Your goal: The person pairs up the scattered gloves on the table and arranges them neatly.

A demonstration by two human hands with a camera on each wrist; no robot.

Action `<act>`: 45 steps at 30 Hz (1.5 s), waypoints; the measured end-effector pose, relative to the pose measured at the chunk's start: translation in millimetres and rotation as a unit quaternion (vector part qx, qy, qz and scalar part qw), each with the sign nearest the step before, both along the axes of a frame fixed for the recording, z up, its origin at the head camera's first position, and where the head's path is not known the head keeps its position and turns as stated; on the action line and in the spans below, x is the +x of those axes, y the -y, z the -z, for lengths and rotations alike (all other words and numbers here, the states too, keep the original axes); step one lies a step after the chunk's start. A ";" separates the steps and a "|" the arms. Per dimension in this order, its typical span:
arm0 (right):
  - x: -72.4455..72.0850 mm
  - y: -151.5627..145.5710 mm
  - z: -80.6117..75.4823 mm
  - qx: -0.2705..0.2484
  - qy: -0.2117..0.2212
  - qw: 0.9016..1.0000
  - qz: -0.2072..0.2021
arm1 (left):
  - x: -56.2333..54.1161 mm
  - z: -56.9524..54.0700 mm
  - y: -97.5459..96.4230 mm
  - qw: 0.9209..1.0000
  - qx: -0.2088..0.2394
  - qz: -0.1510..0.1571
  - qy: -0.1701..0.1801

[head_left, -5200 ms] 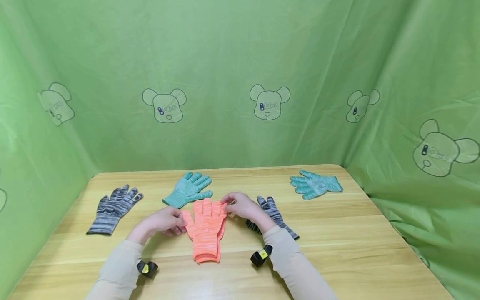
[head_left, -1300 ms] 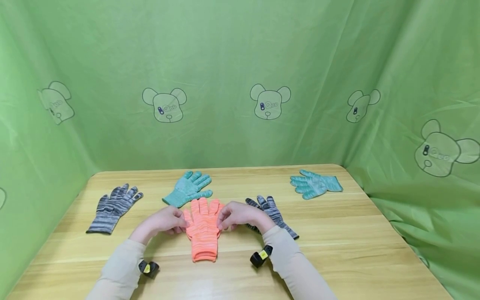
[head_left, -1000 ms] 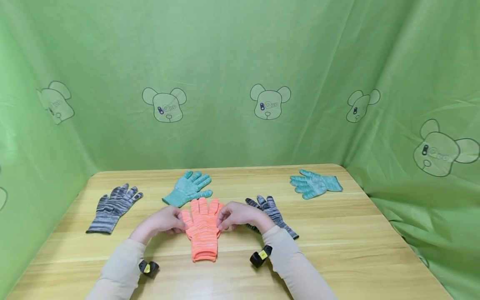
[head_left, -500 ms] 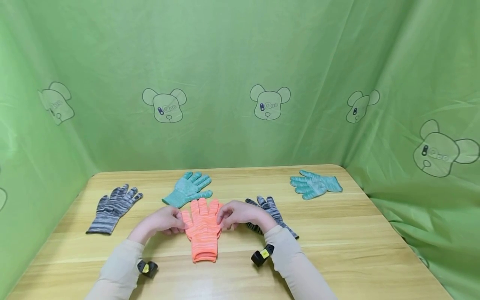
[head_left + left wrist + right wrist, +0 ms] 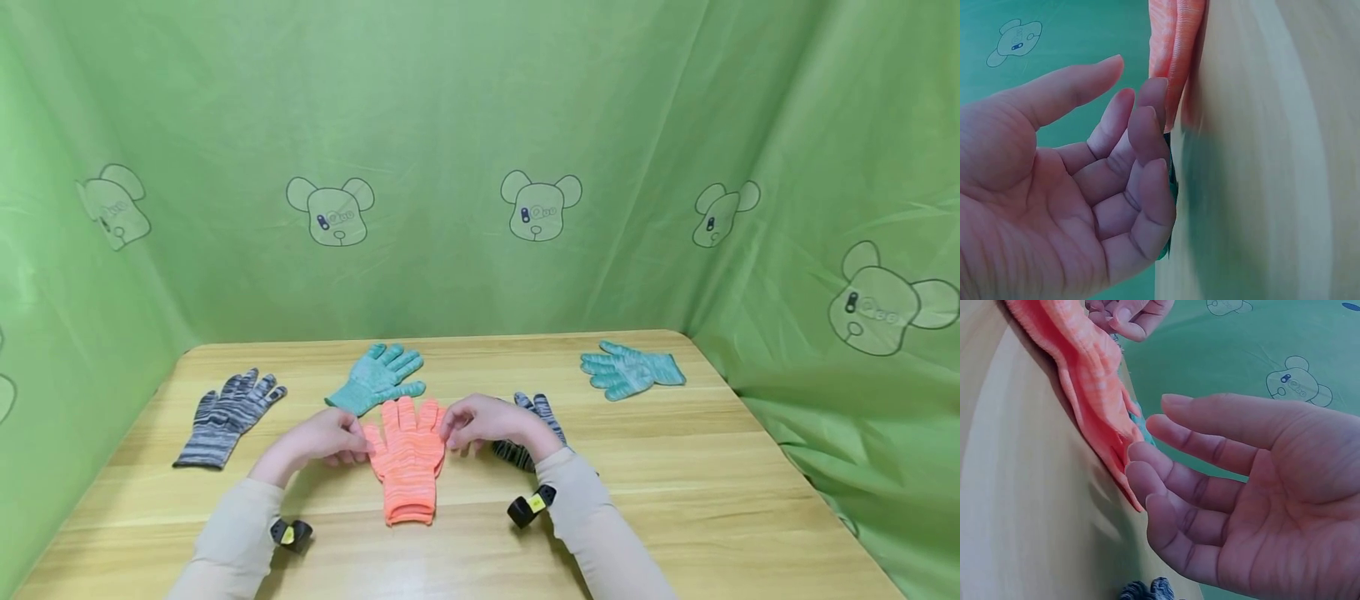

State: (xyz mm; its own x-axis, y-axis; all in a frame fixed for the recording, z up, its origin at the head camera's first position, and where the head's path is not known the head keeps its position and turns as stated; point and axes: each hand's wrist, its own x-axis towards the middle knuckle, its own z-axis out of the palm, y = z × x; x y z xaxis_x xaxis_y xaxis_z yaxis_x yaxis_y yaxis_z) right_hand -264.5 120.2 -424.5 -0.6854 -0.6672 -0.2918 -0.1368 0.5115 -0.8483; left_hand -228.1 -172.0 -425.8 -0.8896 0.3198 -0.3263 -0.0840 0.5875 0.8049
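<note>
Two orange knit gloves (image 5: 408, 467) lie one on the other at the middle of the table, fingers pointing away and cuffs towards me. My left hand (image 5: 330, 437) is at their thumb side, fingertips right by the edge. In the left wrist view its thumb stands apart from the loosely bent fingers (image 5: 1147, 134), with nothing between them. On the opposite side, my right hand (image 5: 487, 419) hovers beside the gloves. The right wrist view shows its fingers (image 5: 1179, 481) relaxed and holding nothing, close to the orange fabric (image 5: 1085, 369).
A striped grey glove (image 5: 225, 421) lies at the left, and another grey glove (image 5: 514, 454) is partly hidden under my right wrist. Two teal gloves rest farther back, one teal glove (image 5: 375, 379) behind the orange pair and a second teal glove (image 5: 630, 369) at back right.
Over the last seconds the top orange glove has shifted left over the lower one, so their edges line up more closely. Just now my hands have drawn slightly outward and released the gloves.
</note>
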 end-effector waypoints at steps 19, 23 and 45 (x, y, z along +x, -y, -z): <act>-4.3 -15.3 -6.7 -0.010 -0.026 1.000 0.004 | -0.8 -20.7 17.8 0.998 0.029 0.023 -0.049; -6.9 -20.8 -8.3 -0.018 -0.033 0.999 0.008 | -0.2 -27.9 22.9 0.997 0.027 0.014 -0.068; -4.1 -50.0 -15.3 -0.029 -0.117 0.992 0.031 | -5.5 -43.8 65.9 0.974 0.025 -0.061 -0.215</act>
State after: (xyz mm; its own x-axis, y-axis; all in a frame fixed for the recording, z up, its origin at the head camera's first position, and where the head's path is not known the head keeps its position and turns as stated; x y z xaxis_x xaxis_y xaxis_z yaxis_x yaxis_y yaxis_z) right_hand -268.7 170.3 -409.2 -0.7703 -0.6323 -0.0820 -0.3033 0.4766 -0.8251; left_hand -233.6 -237.9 -382.0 -0.9731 0.2087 0.0977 0.1997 0.5527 0.8091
